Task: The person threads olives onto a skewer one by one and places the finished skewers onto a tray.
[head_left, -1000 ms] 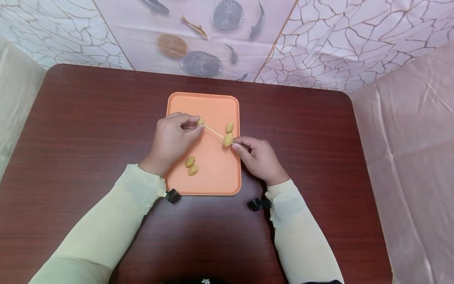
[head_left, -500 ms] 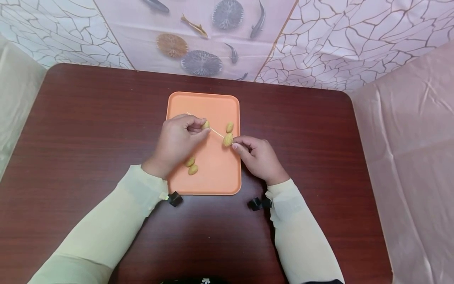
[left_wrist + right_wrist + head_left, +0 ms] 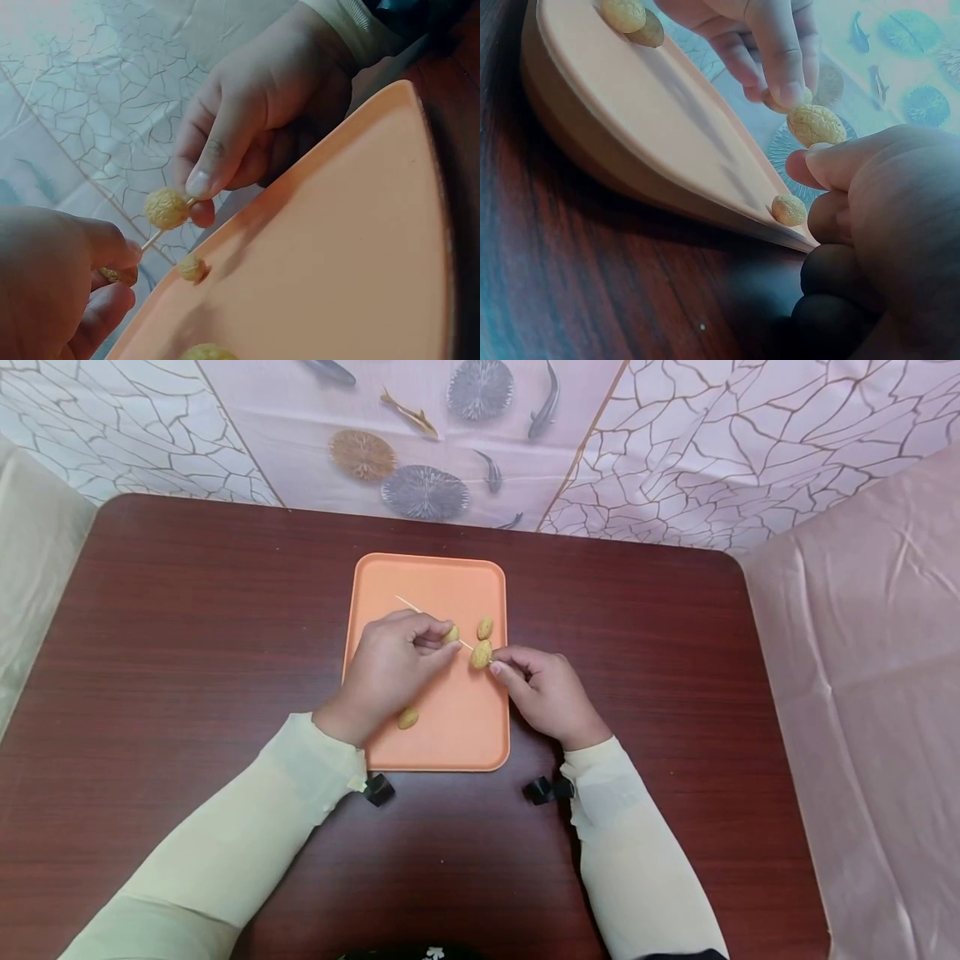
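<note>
Above the orange tray [image 3: 457,739], a thin wooden skewer [image 3: 407,603] runs between both hands. One yellow, wrinkled oval fruit [image 3: 166,208] sits on it close to the right hand [image 3: 551,697], whose thumb and index finger pinch the skewer's near end. My left hand [image 3: 393,664] pinches a second yellow fruit [image 3: 452,633] threaded on the same skewer, a short gap from the first. The skewer's far end sticks out beyond the left hand. A loose fruit [image 3: 788,210] lies at the tray's right side. Two more loose fruits [image 3: 622,13] lie together; the left hand partly hides them in the head view.
The tray lies on a dark reddish-brown wooden table [image 3: 637,610]. A patterned cloth [image 3: 517,443] hangs behind the table's far edge, and pale fabric [image 3: 862,693] hangs at the right. Black wrist cameras [image 3: 380,790] sit just in front of the tray.
My left hand has slid its fruit along the skewer toward the right hand, narrowing the gap. More of the skewer's far end now shows. The right hand stays in place.
</note>
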Available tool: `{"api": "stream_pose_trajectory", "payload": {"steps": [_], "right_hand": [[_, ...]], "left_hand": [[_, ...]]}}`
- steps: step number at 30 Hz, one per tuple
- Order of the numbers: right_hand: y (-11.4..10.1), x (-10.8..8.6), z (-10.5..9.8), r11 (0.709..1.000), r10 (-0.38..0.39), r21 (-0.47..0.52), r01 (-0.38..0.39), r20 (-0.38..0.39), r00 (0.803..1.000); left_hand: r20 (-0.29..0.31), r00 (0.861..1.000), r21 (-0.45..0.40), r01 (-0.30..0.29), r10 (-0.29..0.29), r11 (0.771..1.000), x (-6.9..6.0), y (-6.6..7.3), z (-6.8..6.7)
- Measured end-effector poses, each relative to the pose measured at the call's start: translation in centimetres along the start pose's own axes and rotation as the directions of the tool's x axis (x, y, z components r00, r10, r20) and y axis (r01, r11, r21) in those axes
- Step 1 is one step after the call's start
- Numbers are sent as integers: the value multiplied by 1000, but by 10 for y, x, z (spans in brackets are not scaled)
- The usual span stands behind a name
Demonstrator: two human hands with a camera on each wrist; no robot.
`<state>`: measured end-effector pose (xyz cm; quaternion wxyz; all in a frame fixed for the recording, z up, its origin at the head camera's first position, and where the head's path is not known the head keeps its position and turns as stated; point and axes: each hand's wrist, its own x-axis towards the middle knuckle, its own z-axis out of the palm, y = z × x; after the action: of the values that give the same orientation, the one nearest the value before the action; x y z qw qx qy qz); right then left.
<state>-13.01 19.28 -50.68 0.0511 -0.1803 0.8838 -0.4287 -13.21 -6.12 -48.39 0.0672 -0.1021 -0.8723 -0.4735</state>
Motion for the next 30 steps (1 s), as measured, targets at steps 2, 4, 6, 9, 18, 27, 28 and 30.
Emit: {"api": "stream_pose_trajectory", "payload": {"steps": [2, 4, 6, 9, 18, 27, 28, 30], "right_hand": [[1, 0, 0, 1000, -6, 1, 6, -3, 1000], [1, 0, 1, 1000, -8, 1, 8, -5, 1000], [1, 0, 1, 1000, -7, -1, 7, -5, 1000], [0, 0, 0, 1000, -5, 0, 5, -2, 1000], [-2, 1, 0, 1000, -23, 1, 23, -7, 1000], [-1, 1, -2, 1000, 0, -3, 0, -5, 1000], [-1, 1, -3, 1000, 7, 3, -7, -8, 1000], [0, 1, -4, 1000, 25, 15, -25, -25, 999]], "left_hand": [[8, 1000, 2, -9, 9, 1000, -1, 1, 2], [11, 1000, 10, -23, 23, 1000, -1, 1, 3], [10, 999, 15, -39, 38, 999, -1, 1, 5], [8, 998, 15, -63, 63, 998, -2, 2, 6], [30, 998, -37, -60, 61, 998, -2, 1, 8], [47, 993, -13, -112, 113, 994, -2, 0, 7], [52, 991, -10, -122, 122, 992, -3, 0, 6], [71, 988, -16, -137, 138, 990, -3, 0, 3]]}}
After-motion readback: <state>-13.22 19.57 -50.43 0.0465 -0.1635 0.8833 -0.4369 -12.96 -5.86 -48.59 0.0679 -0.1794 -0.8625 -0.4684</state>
